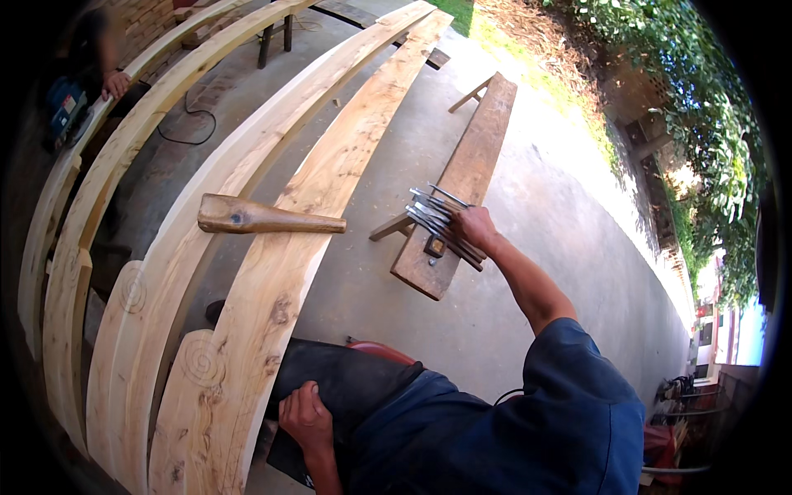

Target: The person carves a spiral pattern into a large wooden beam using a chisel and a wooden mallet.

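Observation:
My right hand (472,228) reaches out over a low wooden bench (481,147) and is closed on a bunch of metal chisels (441,223) lying across it. Which of the chisels the fingers grip is partly hidden. A small dark block (435,246) sits beside them on the bench. My left hand (307,417) rests curled on a dark apron (338,375) over my leg, close to the nearest timber beam (285,243); nothing shows in its fingers. A wooden mallet (272,216) lies across two beams. The nearest beam's lower end bears a carved spiral (204,359).
More long curved beams (157,124) stand side by side on the left. At the upper left, another person's hand (115,84) rests on a beam beside a blue power tool (66,107). A black cord (186,142) lies on the concrete floor (561,223). Leafy bushes (685,91) border the right.

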A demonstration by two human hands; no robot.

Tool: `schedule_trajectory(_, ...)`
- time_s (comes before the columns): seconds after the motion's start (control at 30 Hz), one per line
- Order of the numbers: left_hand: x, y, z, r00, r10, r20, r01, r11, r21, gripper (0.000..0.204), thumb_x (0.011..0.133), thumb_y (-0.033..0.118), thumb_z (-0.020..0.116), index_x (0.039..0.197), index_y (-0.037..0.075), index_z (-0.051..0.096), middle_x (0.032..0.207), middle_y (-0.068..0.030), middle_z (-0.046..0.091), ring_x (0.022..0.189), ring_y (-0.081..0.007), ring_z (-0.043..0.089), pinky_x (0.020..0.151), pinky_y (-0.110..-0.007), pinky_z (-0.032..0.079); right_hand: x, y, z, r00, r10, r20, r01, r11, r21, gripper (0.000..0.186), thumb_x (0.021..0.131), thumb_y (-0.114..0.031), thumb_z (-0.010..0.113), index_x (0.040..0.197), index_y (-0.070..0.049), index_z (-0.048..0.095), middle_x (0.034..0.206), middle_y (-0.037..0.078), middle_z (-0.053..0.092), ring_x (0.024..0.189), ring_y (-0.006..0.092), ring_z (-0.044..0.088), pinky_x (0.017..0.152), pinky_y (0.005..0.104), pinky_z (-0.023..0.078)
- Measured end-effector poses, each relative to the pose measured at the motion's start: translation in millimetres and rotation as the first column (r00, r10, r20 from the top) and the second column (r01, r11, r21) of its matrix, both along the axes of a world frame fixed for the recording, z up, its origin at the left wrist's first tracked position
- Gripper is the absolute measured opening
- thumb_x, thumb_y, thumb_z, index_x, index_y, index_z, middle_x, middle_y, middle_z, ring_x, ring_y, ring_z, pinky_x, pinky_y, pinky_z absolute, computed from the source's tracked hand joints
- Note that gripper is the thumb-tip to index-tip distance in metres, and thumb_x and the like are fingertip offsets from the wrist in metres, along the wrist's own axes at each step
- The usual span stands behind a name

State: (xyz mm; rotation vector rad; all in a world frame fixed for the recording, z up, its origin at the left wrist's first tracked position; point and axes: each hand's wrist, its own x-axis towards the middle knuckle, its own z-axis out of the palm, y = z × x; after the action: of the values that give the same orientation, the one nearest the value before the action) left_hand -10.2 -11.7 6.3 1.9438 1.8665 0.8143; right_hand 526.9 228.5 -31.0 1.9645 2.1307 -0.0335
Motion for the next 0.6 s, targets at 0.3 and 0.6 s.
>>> schedule_trajectory(0.3,-1,-2,0,1.0,0.0,0.002,0.0,1.0,-0.013,0.006,0.094,0.003,0.069,0.099,0.004,0.072,0.086,-0.0131,0.071,0.08,-0.0354,0.069,0.073,-0.047,0.05,1,1,-6,1.0,0.002,-0.023,-0.002,1.0,0.003,0.015,0.087,-0.022,0.066,0.091,-0.009,0.073,0.082,0.022,0.072,0.081,0.0436,0.072,0.071,0.0549,0.057)
schedule_trajectory(0.6,5,4,2,1.0,-0.004,0.01,0.005,1.0,-0.021,0.005,0.094,0.003,0.069,0.098,0.005,0.072,0.086,-0.0127,0.071,0.079,-0.0351,0.069,0.073,-0.046,0.051,-10,-9,13,0.994,-0.067,-0.092,0.079,0.988,0.136,0.021,0.087,-0.027,0.07,0.091,-0.007,0.064,0.082,0.022,0.07,0.08,0.0443,0.07,0.072,0.0549,0.056)
